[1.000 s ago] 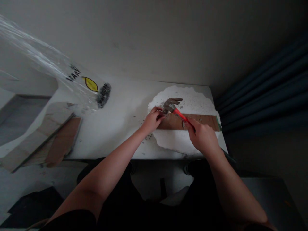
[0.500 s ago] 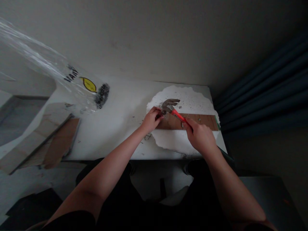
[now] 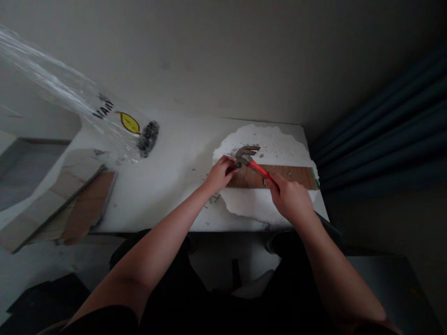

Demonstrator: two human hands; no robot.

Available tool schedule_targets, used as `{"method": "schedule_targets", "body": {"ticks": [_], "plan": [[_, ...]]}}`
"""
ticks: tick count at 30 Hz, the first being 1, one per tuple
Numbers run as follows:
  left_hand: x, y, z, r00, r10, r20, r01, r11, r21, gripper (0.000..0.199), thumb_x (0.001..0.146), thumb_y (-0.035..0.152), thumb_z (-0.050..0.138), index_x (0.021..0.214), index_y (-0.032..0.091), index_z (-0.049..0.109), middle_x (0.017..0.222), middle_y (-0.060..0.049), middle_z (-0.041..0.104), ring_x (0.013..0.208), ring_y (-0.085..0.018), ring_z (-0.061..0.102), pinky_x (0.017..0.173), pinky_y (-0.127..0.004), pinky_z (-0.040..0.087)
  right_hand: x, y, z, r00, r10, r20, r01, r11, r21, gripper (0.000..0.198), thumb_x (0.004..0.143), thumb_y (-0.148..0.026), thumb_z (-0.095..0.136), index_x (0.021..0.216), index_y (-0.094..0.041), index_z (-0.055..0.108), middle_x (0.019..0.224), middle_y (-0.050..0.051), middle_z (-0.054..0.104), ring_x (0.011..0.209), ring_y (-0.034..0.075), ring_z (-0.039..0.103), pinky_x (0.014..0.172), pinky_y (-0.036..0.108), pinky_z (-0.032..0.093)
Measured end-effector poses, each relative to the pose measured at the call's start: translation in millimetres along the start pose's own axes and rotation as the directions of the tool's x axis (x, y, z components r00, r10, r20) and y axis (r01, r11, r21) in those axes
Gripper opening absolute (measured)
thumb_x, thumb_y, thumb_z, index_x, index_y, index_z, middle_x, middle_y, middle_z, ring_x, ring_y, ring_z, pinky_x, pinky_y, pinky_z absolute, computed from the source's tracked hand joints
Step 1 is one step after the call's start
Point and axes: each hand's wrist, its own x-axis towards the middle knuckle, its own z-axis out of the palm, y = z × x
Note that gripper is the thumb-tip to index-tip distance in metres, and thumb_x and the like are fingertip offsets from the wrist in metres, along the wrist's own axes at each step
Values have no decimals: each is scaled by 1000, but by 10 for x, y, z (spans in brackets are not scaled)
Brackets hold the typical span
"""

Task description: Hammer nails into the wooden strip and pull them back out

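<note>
My right hand (image 3: 292, 194) is wrapped round the red handle of a claw hammer (image 3: 259, 169). The hammer's dark metal head lies over the left end of a brown wooden board (image 3: 289, 177), close to the fingertips of my left hand (image 3: 220, 172). Those left fingers are pinched together at the board's end; what they hold is hidden by the fingers and the hammer head. Under the board is a ragged-edged white sheet (image 3: 272, 139), with grey crumbs scattered on it.
The white table (image 3: 167, 186) stands against a wall. On its left lie brown and pale boards (image 3: 91, 204) and a clear plastic bag (image 3: 115, 116) with a yellow print. A dark curtain (image 3: 384, 125) hangs at the right, and a dark box-like surface (image 3: 387, 284) is below it.
The hammer head has dropped very slightly toward the board's left end. My left hand stays in its place.
</note>
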Motion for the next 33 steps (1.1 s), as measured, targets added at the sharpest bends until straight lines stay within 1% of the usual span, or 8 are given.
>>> {"method": "schedule_targets", "body": {"ticks": [3,14,18,20,23,25,28,33], "plan": [[-3,1,2,1000,-25,8,25,1000,2,3,87,19,64,90,16,64,117,-10,61,102,-22,63,93,-38,55,-3,-4,-11,999,16,-28,-16,1000,6,51,105,-46,31,143,-24,59,91,13,77,74,27,71,68,36,51],[7,2,20,999,-29,29,29,999,27,4,85,18,67,83,16,64,116,-10,61,103,-22,64,95,-38,54,29,-44,48,1000,2,29,-1,1000,-21,49,106,-45,31,141,-26,60,95,13,77,77,28,72,71,37,52],[31,-48,-62,999,17,29,-15,997,-80,17,79,15,69,95,16,64,118,-9,59,95,-18,65,84,-34,58,15,-12,62,1000,2,3,-2,1000,-8,51,106,-46,31,143,-25,58,95,13,77,77,27,72,71,36,52],[46,-86,-156,1000,14,-8,-15,985,-173,22,77,12,66,98,16,63,119,-9,58,95,-17,65,75,-30,58,5,8,80,1000,7,-25,-7,1000,-3,51,106,-46,31,144,-25,58,93,12,77,75,27,72,70,36,52],[67,-140,-299,989,-44,-139,13,975,-220,8,77,14,63,84,16,61,119,-9,59,103,-19,62,69,-26,56,-3,24,119,1000,-11,-5,11,1000,-11,50,105,-46,33,142,-25,60,90,12,77,73,28,72,67,36,52],[77,-162,-358,974,-106,-199,58,971,-231,7,76,16,64,80,17,58,118,-8,59,98,-17,63,66,-24,55,-4,26,137,1000,-27,15,27,999,-18,48,105,-45,35,142,-26,60,89,12,77,73,28,72,67,36,52],[82,-168,-383,964,-156,-213,104,965,-240,10,74,16,65,77,17,55,116,-8,60,87,-14,62,62,-24,52,-3,20,142,1000,-25,7,25,999,-23,49,105,-44,34,144,-26,57,90,12,77,73,27,73,67,36,53],[78,-156,-380,966,-170,-197,133,973,-187,10,73,14,61,73,17,52,113,-8,60,86,-15,62,58,-23,50,12,-6,150,999,-26,31,27,999,-30,48,105,-45,33,139,-25,61,90,12,77,74,28,73,68,36,53]]}}
